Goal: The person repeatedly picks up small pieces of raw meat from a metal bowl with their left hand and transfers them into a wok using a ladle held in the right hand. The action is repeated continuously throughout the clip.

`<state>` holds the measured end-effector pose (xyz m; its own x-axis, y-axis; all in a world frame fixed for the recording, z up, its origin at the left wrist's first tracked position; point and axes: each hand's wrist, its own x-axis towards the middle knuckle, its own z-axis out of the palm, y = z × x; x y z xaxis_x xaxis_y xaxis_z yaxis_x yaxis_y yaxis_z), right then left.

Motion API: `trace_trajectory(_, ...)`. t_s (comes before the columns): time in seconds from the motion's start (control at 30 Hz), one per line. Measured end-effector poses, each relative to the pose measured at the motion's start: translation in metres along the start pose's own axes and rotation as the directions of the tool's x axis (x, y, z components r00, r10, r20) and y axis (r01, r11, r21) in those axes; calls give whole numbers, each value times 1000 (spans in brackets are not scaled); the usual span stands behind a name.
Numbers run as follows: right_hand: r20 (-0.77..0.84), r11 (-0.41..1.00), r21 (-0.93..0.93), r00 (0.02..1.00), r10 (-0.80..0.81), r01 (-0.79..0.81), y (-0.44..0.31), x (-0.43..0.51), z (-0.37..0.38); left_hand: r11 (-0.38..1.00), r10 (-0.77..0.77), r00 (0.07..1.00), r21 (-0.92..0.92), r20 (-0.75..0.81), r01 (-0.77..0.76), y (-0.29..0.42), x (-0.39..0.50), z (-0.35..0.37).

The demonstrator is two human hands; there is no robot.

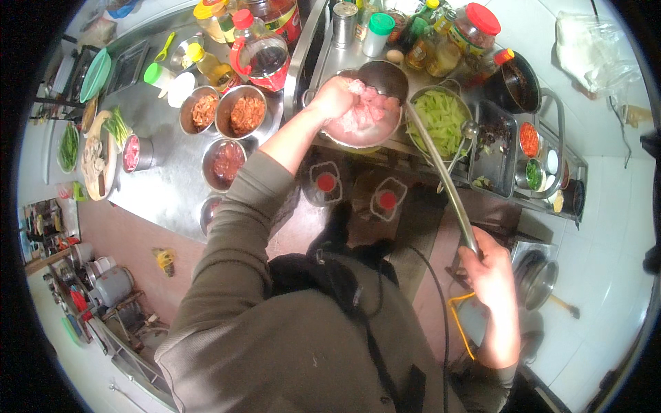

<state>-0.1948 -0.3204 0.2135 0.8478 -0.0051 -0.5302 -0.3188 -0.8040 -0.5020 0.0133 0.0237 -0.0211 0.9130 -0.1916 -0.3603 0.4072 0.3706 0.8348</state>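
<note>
My left hand (334,99) is closed around some pink raw meat (369,111) in a round metal bowl (343,138) on the counter. Its fingertips are partly hidden by meat. My right hand (486,262) grips the end of a long metal handle (443,170) that belongs to a ladle. The dark ladle head (383,80) is tilted over the bowl's far right side, close to the meat. Just right of the bowl, a metal basin (413,138) holds sliced green vegetable (438,116), and the ladle handle crosses above its left edge.
Left, a steel table (170,186) carries several metal bowls of meat (248,116) and a cutting board (103,175). Bottles and jars (379,33) line the back, beside an egg (394,56). Right are a black pot (516,88) and a metal tray (493,170). A cable (445,310) hangs beside me.
</note>
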Motion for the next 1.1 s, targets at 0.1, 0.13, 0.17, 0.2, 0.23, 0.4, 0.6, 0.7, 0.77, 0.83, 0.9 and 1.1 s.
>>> trace_trajectory(0.1,20,994,-31,994,-107,107,-9,3,-3,701,132,987,713,-94,-26,2,10,-6)
trace_trajectory(0.13,5,990,-73,992,-125,125,-12,4,-5,605,151,982,796,-112,-2,5,12,-6)
trace_trajectory(0.17,-8,983,-91,987,-159,158,-13,5,-7,500,154,977,864,-149,53,8,14,-3)
trace_trajectory(0.2,-15,978,-97,982,-188,186,-13,6,-8,381,156,971,918,-182,111,10,15,0)
trace_trajectory(0.23,-8,975,-107,981,-196,194,-12,8,-11,340,161,964,929,-210,146,14,15,6)
trace_trajectory(0.4,20,982,-47,983,-184,185,2,12,-18,218,146,953,948,-266,231,31,16,40)
trace_trajectory(0.6,75,992,105,994,-73,65,25,3,-18,171,133,956,956,-261,237,38,13,65)
trace_trajectory(0.7,76,994,21,991,-112,111,42,-1,-22,38,108,967,973,-232,229,39,11,76)
trace_trajectory(0.77,100,994,8,989,-105,105,61,0,-28,19,90,969,973,-232,231,35,14,76)
trace_trajectory(0.83,146,998,41,987,-62,57,86,1,-38,-68,193,971,985,-144,160,21,23,69)
trace_trajectory(0.9,211,922,385,977,-41,-44,115,4,-35,106,280,950,988,-137,111,3,34,49)
trace_trajectory(1.1,162,484,866,987,-26,-129,231,-53,-11,523,287,950,851,-120,-50,-38,59,5)
